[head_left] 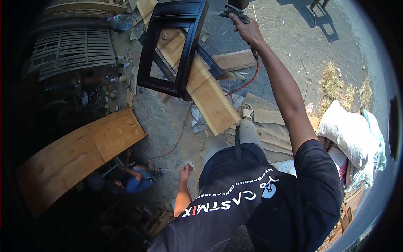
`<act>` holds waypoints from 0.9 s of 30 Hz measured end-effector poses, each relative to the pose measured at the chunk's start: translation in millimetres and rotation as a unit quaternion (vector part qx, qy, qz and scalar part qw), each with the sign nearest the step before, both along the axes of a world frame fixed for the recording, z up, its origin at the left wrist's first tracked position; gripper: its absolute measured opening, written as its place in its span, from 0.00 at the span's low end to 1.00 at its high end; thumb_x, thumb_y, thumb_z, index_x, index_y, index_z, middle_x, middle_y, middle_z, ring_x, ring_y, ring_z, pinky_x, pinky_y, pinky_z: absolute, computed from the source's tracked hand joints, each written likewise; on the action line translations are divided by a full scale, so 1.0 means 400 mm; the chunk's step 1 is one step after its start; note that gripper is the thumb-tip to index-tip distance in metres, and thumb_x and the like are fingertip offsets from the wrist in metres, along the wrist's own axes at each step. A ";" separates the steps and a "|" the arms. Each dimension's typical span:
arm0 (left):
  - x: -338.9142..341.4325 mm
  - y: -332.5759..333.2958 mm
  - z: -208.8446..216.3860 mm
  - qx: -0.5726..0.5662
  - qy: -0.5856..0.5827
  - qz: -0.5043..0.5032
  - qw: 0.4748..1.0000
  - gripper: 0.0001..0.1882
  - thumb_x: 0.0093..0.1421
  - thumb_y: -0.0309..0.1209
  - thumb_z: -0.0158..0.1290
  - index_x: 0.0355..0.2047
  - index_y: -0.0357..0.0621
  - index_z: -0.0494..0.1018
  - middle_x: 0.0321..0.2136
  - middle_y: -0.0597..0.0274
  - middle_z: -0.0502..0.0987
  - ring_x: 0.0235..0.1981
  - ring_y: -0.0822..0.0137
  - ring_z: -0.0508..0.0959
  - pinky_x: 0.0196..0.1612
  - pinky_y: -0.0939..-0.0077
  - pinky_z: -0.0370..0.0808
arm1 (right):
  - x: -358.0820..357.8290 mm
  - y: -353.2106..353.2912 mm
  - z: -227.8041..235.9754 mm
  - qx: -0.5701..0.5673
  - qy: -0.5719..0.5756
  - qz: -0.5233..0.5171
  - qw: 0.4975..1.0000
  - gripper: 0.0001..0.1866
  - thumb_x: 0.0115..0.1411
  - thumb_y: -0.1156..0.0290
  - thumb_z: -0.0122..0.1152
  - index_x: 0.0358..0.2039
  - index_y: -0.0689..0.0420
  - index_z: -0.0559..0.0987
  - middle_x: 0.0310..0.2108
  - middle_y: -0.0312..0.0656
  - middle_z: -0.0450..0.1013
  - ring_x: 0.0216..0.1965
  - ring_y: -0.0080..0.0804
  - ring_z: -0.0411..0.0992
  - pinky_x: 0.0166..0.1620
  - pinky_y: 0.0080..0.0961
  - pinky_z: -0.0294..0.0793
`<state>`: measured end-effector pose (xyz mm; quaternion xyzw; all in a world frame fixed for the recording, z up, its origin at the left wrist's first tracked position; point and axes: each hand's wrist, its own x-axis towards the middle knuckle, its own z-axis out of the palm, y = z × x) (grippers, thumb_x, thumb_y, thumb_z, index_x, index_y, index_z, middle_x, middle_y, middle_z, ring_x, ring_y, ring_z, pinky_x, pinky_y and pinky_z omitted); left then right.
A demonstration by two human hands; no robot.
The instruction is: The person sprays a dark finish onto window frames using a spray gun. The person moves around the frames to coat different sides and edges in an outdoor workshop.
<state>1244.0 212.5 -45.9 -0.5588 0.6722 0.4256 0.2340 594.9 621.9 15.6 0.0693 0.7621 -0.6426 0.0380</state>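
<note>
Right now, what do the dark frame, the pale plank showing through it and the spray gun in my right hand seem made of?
Dark frame: probably wood, from its thick rails, under a glossy dark coat hiding grain. Pale plank: wood, seemingly bare or varnished, with visible grain. Spray gun: likely metal, from dull greyish glints.

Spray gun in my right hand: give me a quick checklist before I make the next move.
1. Spray gun gripped: ok, the right hand is closed around its handle.
2. Red hose joined to it: cannot tell, the hose passes close to the right wrist and the joint is unclear.
3. Left hand free: not ok, it pinches a small pale piece, cloth or paper.
4. Dark frame steady: cannot tell, it sits tilted and its support is partly hidden.
5. Footing clear: not ok, boards lie beside the sandaled foot.
6. Nobody nearby: not ok, a person in blue is at the left.
</note>
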 end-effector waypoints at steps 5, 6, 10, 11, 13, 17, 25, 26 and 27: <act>0.003 0.003 0.015 0.004 -0.006 0.005 1.000 0.21 0.68 0.48 0.49 0.39 0.41 0.77 0.31 0.62 0.82 0.31 0.71 0.82 0.33 0.76 0.74 | -0.072 0.028 0.019 -0.012 0.005 -0.049 0.999 0.32 0.56 0.35 0.61 0.29 0.58 0.80 0.19 0.33 0.73 0.17 0.18 0.65 0.21 0.21 0.63; 0.007 0.006 0.017 0.009 -0.004 0.018 1.000 0.21 0.68 0.48 0.50 0.39 0.41 0.76 0.31 0.62 0.82 0.31 0.71 0.82 0.33 0.76 0.74 | -0.079 0.030 0.030 -0.013 0.003 -0.048 0.999 0.32 0.56 0.35 0.61 0.29 0.58 0.80 0.19 0.33 0.73 0.17 0.18 0.65 0.21 0.21 0.63; -0.010 0.010 0.020 0.009 -0.017 0.008 1.000 0.21 0.68 0.49 0.50 0.39 0.41 0.77 0.31 0.62 0.82 0.31 0.70 0.82 0.34 0.75 0.74 | -0.052 0.038 0.013 -0.011 -0.013 -0.051 0.999 0.30 0.58 0.38 0.60 0.36 0.56 0.82 0.21 0.40 0.75 0.23 0.27 0.71 0.28 0.28 0.68; -0.017 0.008 0.020 0.006 -0.017 0.002 1.000 0.22 0.68 0.49 0.50 0.40 0.41 0.77 0.32 0.61 0.82 0.32 0.70 0.81 0.34 0.75 0.74 | -0.037 0.040 -0.002 -0.026 -0.013 -0.029 0.999 0.32 0.56 0.35 0.62 0.29 0.58 0.80 0.19 0.33 0.73 0.17 0.18 0.65 0.21 0.21 0.63; -0.028 0.010 0.019 0.005 -0.018 -0.004 1.000 0.22 0.68 0.49 0.50 0.40 0.40 0.77 0.32 0.61 0.82 0.32 0.70 0.81 0.34 0.75 0.74 | -0.005 0.038 -0.031 -0.020 -0.020 -0.018 0.999 0.32 0.56 0.35 0.61 0.29 0.58 0.80 0.19 0.33 0.73 0.17 0.18 0.65 0.21 0.21 0.63; -0.035 0.009 0.016 0.002 -0.020 -0.018 1.000 0.23 0.68 0.50 0.49 0.41 0.40 0.77 0.33 0.60 0.82 0.33 0.69 0.81 0.35 0.74 0.74 | 0.089 0.016 -0.043 -0.004 -0.033 0.022 0.999 0.33 0.57 0.34 0.59 0.29 0.58 0.80 0.19 0.34 0.73 0.17 0.20 0.65 0.22 0.23 0.63; -0.047 0.009 0.015 -0.006 -0.025 -0.023 0.999 0.21 0.68 0.47 0.48 0.41 0.41 0.77 0.33 0.61 0.82 0.32 0.69 0.82 0.36 0.74 0.74 | 0.297 -0.021 -0.017 0.028 -0.074 0.103 0.992 0.33 0.60 0.38 0.59 0.22 0.61 0.78 0.17 0.37 0.70 0.22 0.25 0.66 0.29 0.28 0.67; -0.039 0.009 0.013 -0.005 -0.018 -0.024 1.000 0.20 0.68 0.46 0.48 0.41 0.40 0.77 0.33 0.61 0.82 0.32 0.69 0.82 0.35 0.74 0.74 | 0.325 -0.027 -0.016 0.014 -0.079 0.117 0.990 0.32 0.61 0.39 0.60 0.23 0.61 0.78 0.17 0.38 0.70 0.23 0.25 0.67 0.30 0.27 0.67; -0.032 0.010 0.011 -0.005 -0.011 -0.025 1.000 0.19 0.68 0.45 0.48 0.41 0.40 0.77 0.33 0.61 0.82 0.32 0.69 0.82 0.35 0.75 0.74 | 0.351 -0.039 -0.021 -0.001 -0.063 0.126 0.990 0.30 0.62 0.42 0.60 0.24 0.61 0.79 0.18 0.38 0.71 0.25 0.24 0.69 0.30 0.27 0.68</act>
